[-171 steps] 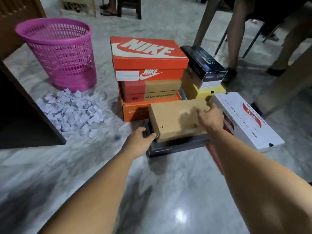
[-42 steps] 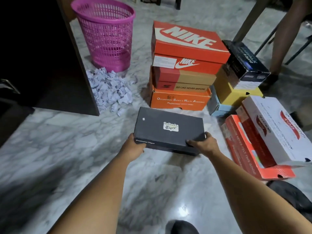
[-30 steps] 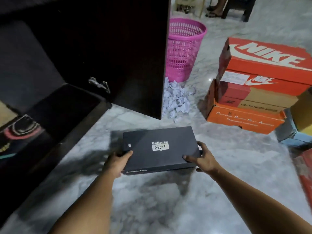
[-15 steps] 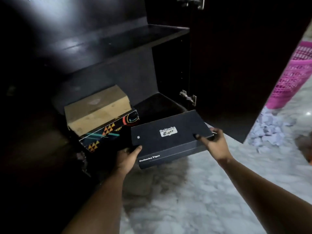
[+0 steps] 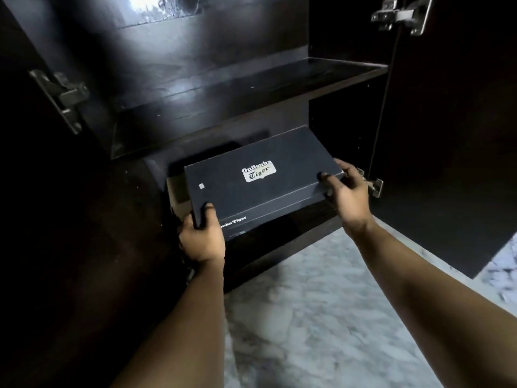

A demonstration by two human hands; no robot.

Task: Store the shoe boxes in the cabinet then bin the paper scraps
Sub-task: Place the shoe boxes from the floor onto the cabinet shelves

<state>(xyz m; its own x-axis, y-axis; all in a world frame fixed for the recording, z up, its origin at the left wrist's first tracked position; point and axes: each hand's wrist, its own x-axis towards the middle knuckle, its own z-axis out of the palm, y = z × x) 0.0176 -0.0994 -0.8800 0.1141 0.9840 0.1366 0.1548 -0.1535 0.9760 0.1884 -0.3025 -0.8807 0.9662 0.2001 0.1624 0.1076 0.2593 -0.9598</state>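
A black shoe box [image 5: 260, 183] with a silver Onitsuka Tiger label is held level in the mouth of the dark cabinet's [image 5: 212, 113] bottom compartment. My left hand [image 5: 202, 236] grips its near left corner and my right hand [image 5: 348, 191] holds its right end. Behind the box's left end a sliver of another box [image 5: 176, 189] shows; the rest of it is hidden. The other shoe boxes and the bin are out of view.
An upper shelf [image 5: 251, 88] sits just above the box. The open right door [image 5: 453, 121] with metal hinges stands close to my right hand. Marble floor [image 5: 321, 317] lies below. A few paper scraps [image 5: 500, 273] show at the right edge.
Both hands carried the black box from the floor by the stack over to the cabinet and pushed it forward into the bottom compartment, in front of the boxes stored there.
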